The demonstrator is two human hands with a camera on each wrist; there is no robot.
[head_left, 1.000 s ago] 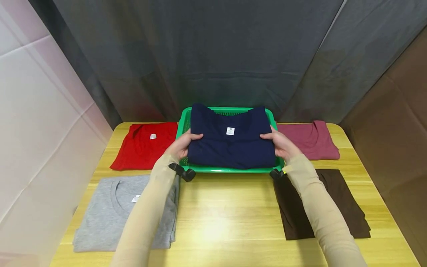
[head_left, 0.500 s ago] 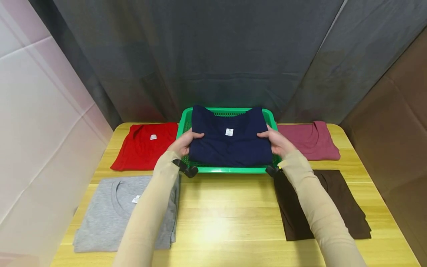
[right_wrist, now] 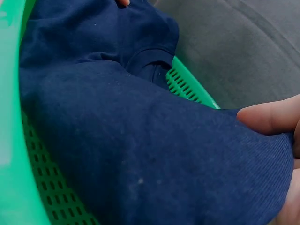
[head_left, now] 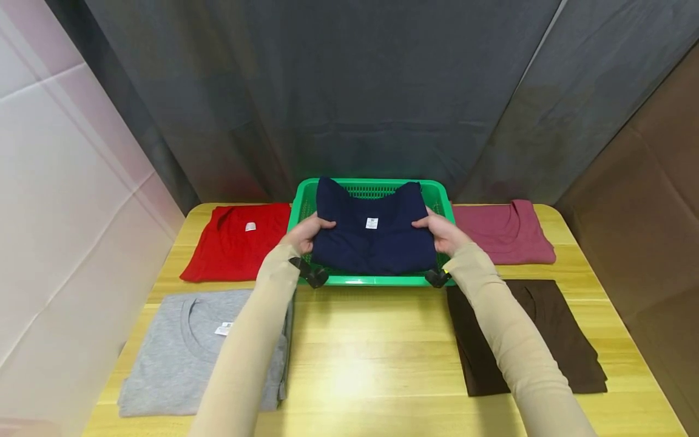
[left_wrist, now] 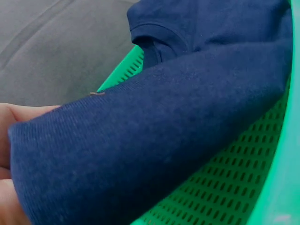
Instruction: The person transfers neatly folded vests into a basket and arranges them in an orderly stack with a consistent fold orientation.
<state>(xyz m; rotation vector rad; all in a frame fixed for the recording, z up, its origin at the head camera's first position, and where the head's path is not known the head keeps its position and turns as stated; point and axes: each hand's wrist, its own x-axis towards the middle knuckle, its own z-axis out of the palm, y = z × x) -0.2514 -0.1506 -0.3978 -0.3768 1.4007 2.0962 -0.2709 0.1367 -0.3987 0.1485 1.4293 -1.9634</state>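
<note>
A folded navy blue T-shirt [head_left: 374, 246] with a white neck label lies within the rim of a green plastic basket [head_left: 377, 280] in the head view. My left hand [head_left: 307, 232] grips its left edge, thumb on top and fingers beneath. On the opposite edge, my right hand [head_left: 445, 233] pinches the cloth the same way. In the left wrist view the navy T-shirt [left_wrist: 140, 131] sags between the hands above the perforated basket floor [left_wrist: 211, 187]. The right wrist view shows the thumb [right_wrist: 267, 117] pressing on the shirt's side fold.
Folded shirts lie on the wooden table [head_left: 349, 364]: red [head_left: 240, 243] and grey [head_left: 180, 358] at the left, pink [head_left: 505, 233] and dark brown [head_left: 546, 340] at the right. A grey curtain [head_left: 349, 91] hangs right behind the basket.
Both hands have drawn a little closer together and lowered the navy T-shirt slightly into the basket. More of the basket's back wall and right side now shows around it.
</note>
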